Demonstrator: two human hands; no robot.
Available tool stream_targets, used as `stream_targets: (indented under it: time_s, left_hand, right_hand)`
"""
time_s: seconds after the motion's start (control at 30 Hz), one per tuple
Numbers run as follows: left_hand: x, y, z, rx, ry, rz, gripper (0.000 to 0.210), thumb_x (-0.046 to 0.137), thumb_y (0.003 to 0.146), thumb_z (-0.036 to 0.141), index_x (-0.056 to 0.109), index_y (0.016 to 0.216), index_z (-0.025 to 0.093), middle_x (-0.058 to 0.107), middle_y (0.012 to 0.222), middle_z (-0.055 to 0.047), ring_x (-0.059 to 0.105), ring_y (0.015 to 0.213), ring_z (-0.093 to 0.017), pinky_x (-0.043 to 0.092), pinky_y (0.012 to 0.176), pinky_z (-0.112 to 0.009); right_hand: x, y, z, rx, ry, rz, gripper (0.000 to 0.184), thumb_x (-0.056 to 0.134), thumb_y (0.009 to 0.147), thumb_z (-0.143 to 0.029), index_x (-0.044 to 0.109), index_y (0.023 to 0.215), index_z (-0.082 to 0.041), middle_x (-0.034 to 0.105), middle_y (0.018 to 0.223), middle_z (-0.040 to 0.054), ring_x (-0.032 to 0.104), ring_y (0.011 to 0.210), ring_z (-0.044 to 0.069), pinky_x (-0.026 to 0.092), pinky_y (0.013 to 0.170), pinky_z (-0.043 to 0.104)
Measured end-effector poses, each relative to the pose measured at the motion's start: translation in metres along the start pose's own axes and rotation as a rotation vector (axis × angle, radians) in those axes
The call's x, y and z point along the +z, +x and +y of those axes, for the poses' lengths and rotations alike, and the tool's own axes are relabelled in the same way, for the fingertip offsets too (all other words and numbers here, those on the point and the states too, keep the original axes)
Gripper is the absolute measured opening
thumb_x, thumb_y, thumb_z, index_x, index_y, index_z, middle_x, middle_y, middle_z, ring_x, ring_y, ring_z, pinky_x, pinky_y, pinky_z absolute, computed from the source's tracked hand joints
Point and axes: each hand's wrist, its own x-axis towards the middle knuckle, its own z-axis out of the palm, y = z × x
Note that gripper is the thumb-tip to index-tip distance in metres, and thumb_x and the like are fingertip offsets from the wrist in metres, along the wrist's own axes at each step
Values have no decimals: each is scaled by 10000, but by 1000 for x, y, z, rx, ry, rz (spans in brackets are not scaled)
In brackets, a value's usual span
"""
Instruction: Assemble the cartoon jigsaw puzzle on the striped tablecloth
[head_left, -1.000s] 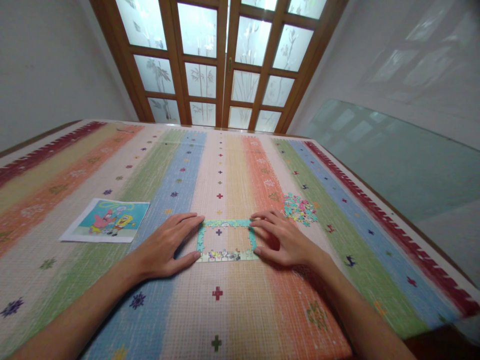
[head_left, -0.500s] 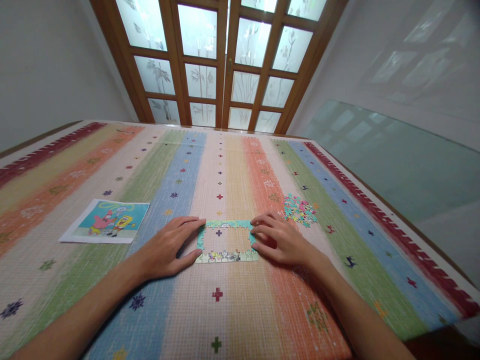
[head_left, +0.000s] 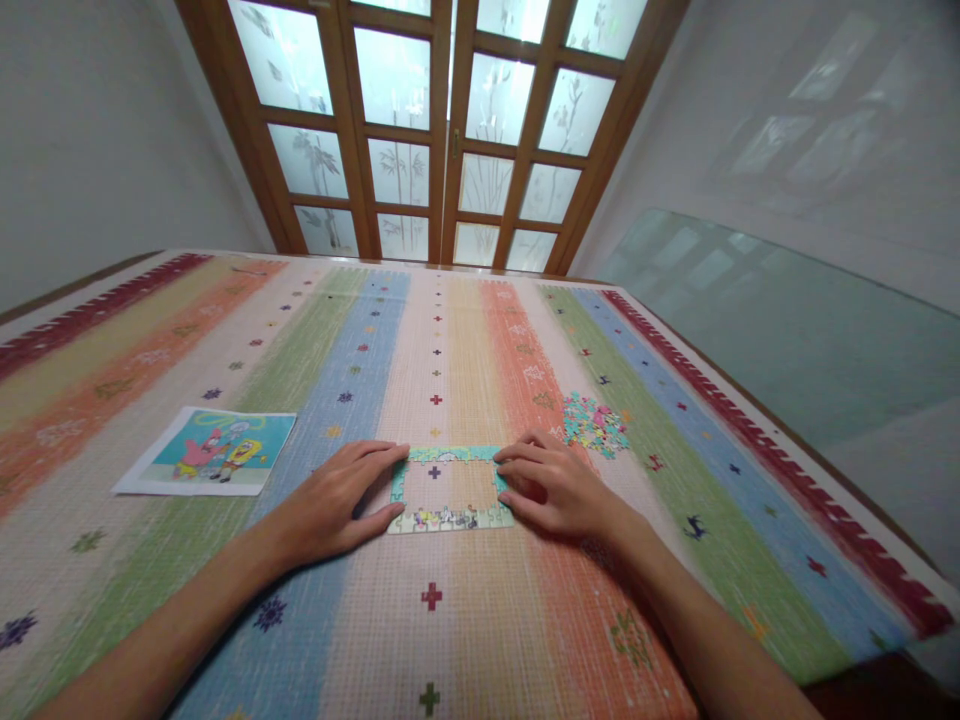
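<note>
A jigsaw puzzle border (head_left: 454, 519) lies flat on the tablecloth, joined into a rectangle with the striped cloth showing through its middle. My left hand (head_left: 337, 500) grips its left side, fingertips at the upper left corner and thumb at the lower left. On the opposite side, my right hand (head_left: 559, 487) has bent fingers and thumb against the right edge, partly covering it. Loose jigsaw pieces (head_left: 596, 425) are heaped just beyond my right hand. To the left lies a printed cartoon picture (head_left: 217, 450) on white paper, apart from both hands.
A striped tablecloth (head_left: 480, 610) covers the table, whose right edge drops off near a dark red band. Wooden doors with frosted panes (head_left: 446, 150) stand behind the far edge. A pale glass panel (head_left: 787, 320) is along the right wall.
The whole view has shifted slightly, with the table a little lower in it. My right fingers are drawn slightly closer together at the border's right edge; the border looks unchanged.
</note>
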Motion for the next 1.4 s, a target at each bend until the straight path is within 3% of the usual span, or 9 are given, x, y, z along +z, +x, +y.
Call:
stream_targets:
  time_s: [0.27,0.5,0.7,0.87,1.07,1.4]
  left_hand:
    - [-1,5,5,33,16,94,411,551,1017,329,496,1409,221,685,1308,-111,665,1182,-269,551,1024,-435]
    - [-4,10,8,28,34,264,50,517,1016,222,561,993,211,663,883,-26,642,797,-180,544,758,-324]
    - [-6,11,8,-75,69,305,177,513,992,251,526,820,213,489,688,28,492,596,-139,427,586,-278]
    - [-5,9,7,-158,66,270,198,484,972,296,542,798,220,492,601,37,485,553,-153,428,587,-295]
    - [-2,8,7,-269,-12,184,245,443,993,370,565,851,212,505,545,66,498,452,-131,387,521,-255]
    - [-1,9,10,-256,-18,204,232,474,985,367,576,847,210,453,498,91,457,392,-101,339,477,-218]
  right_hand:
    - [-1,1,-3,21,-14,8,196,642,942,-260,700,1118,-194,751,1078,95,617,1001,262,520,882,438]
    - [-1,1,-3,-1,-14,54,209,626,973,-304,707,1136,-201,751,1143,92,624,1054,249,522,934,435]
    - [-13,-2,15,55,-92,179,189,584,988,-270,747,1065,-211,754,1092,96,649,1022,250,512,938,454]
    - [-40,-12,50,200,-195,288,197,586,972,-300,770,998,-237,748,1037,95,664,990,266,506,927,457]
    - [-61,-27,91,352,-300,164,222,592,919,-240,803,985,-227,700,975,102,653,940,271,510,878,413]
    - [-53,-22,125,390,-271,70,214,647,905,-205,828,1011,-250,661,898,84,648,855,240,514,812,375]
